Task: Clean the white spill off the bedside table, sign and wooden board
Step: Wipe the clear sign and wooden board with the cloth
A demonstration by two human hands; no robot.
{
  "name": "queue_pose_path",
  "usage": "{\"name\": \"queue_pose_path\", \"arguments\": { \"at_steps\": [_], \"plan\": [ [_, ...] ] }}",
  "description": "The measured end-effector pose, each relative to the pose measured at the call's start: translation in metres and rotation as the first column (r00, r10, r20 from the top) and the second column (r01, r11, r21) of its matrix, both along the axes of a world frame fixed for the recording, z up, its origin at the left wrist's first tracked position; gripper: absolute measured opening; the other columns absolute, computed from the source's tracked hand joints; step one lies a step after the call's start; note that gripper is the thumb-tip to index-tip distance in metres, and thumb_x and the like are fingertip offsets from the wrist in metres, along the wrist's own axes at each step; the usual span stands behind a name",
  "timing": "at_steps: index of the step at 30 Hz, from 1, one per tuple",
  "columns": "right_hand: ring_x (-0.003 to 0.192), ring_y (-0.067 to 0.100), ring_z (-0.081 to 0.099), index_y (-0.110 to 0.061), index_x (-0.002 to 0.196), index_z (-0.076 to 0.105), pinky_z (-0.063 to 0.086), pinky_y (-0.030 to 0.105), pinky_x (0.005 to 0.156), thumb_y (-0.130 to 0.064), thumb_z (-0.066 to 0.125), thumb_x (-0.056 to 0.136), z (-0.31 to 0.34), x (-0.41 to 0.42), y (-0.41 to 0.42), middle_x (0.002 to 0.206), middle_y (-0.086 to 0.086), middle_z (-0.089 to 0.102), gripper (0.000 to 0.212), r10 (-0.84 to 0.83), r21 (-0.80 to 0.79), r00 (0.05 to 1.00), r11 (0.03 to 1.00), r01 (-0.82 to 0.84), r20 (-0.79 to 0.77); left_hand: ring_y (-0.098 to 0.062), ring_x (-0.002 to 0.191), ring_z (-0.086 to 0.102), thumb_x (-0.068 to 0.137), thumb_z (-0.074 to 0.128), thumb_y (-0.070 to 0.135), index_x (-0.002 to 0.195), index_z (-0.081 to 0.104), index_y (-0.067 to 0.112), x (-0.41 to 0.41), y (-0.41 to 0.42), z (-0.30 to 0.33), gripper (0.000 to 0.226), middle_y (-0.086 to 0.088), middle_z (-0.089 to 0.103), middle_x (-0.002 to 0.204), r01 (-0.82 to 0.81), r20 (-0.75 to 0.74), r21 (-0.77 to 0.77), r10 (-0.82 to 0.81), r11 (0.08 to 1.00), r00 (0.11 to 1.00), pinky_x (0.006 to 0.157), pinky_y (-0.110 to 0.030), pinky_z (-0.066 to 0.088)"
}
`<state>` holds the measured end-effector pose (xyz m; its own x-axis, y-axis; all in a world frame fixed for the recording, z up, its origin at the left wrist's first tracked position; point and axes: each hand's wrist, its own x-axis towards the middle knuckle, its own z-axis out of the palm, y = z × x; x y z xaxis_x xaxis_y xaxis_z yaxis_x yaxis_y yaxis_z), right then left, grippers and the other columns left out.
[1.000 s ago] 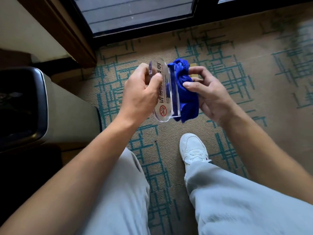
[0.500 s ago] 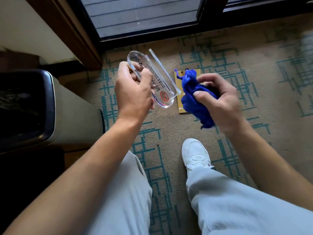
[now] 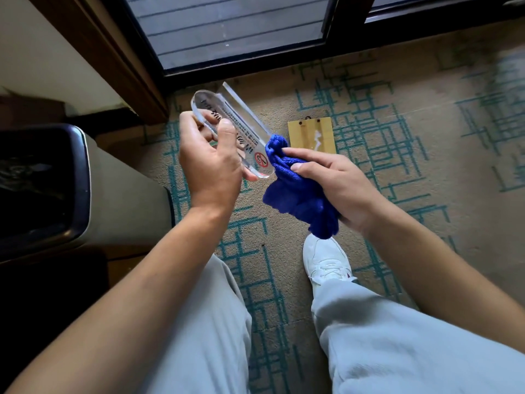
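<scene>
At far left stands a beige bin (image 3: 125,200) with a dark glossy rim, its side close to your left forearm; beyond it, a brown wooden frame (image 3: 119,55) and dark-framed glass door (image 3: 227,27). Your left hand (image 3: 211,166) is closed on the sign (image 3: 235,132), a clear acrylic plate with rounded ends, black lettering and a red no-smoking mark, thumb across its face and fingers behind, held tilted above the floor. Half a second ago the blue cloth (image 3: 295,191) hung apart from the sign; it now touches the sign's lower end. Your right hand (image 3: 338,186) clenches that cloth, a bunched, nubby microfibre. Beyond it the wooden board (image 3: 311,135), a pale rectangle streaked white, lies flat on the beige carpet (image 3: 412,177) with teal line pattern. A white shoe (image 3: 326,260) sits below.
</scene>
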<state>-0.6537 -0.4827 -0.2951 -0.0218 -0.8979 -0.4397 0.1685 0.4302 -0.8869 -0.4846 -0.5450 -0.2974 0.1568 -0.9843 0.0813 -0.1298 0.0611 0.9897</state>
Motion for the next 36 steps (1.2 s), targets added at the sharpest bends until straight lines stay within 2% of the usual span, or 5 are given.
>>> {"name": "queue_pose_path", "arguments": {
  "at_steps": [4,13,21,25,36],
  "plan": [
    [0.076,0.014,0.065,-0.012,0.1,0.071,0.053,0.021,0.065,-0.008,0.058,0.091,-0.014,0.007,0.007,0.093,0.007,0.071,0.016,0.036,0.159,0.991,0.986,-0.056,0.128,-0.012,0.05,0.06,0.101,0.054,0.011,0.097,0.044,0.01,-0.003,-0.005,0.0,0.01,0.008,0.062,0.061,-0.059,-0.079,0.056,0.063,0.997,0.995,0.047,-0.03,0.05],
    [0.062,0.015,0.063,-0.01,0.1,0.071,0.048,0.018,0.051,-0.007,0.056,0.096,-0.001,-0.02,0.007,0.079,0.008,0.07,0.016,-0.166,0.007,0.986,0.986,0.166,0.011,-0.024,0.045,0.056,0.101,0.052,0.014,0.091,0.043,0.021,-0.002,-0.006,0.004,0.016,-0.012,0.058,0.069,0.012,-0.036,0.007,-0.011,1.0,0.999,0.04,-0.036,0.048],
    [0.062,0.005,0.056,-0.029,0.111,0.071,0.049,0.02,0.061,-0.018,0.071,0.086,0.003,-0.02,-0.007,0.073,-0.007,0.065,0.027,-0.073,-0.346,0.763,0.916,-0.204,-0.643,-0.038,0.056,0.063,0.096,0.056,0.03,0.092,0.044,0.037,-0.007,-0.005,0.003,0.014,-0.016,0.062,0.076,0.052,0.154,-0.073,-0.041,0.996,0.987,0.052,-0.058,0.053],
    [0.074,-0.009,0.062,-0.023,0.116,0.074,0.046,0.009,0.074,-0.019,0.07,0.089,-0.002,-0.01,-0.01,0.08,-0.029,0.067,0.028,-0.017,-0.323,0.744,0.907,-0.269,-0.668,-0.033,0.046,0.06,0.101,0.053,0.021,0.098,0.043,0.022,-0.007,0.001,0.004,0.011,-0.012,0.058,0.074,0.066,0.131,-0.128,-0.049,0.99,0.99,0.04,-0.045,0.05],
    [0.069,0.006,0.063,-0.027,0.103,0.069,0.054,0.024,0.066,-0.032,0.074,0.085,0.0,-0.004,-0.009,0.078,-0.01,0.067,0.019,-0.212,-0.4,0.687,0.908,-0.124,-0.695,-0.033,0.052,0.063,0.1,0.055,0.027,0.098,0.044,0.03,-0.01,0.001,0.001,0.012,-0.013,0.061,0.078,0.058,0.096,-0.11,-0.047,0.992,0.994,0.049,-0.052,0.055]
  ]
}}
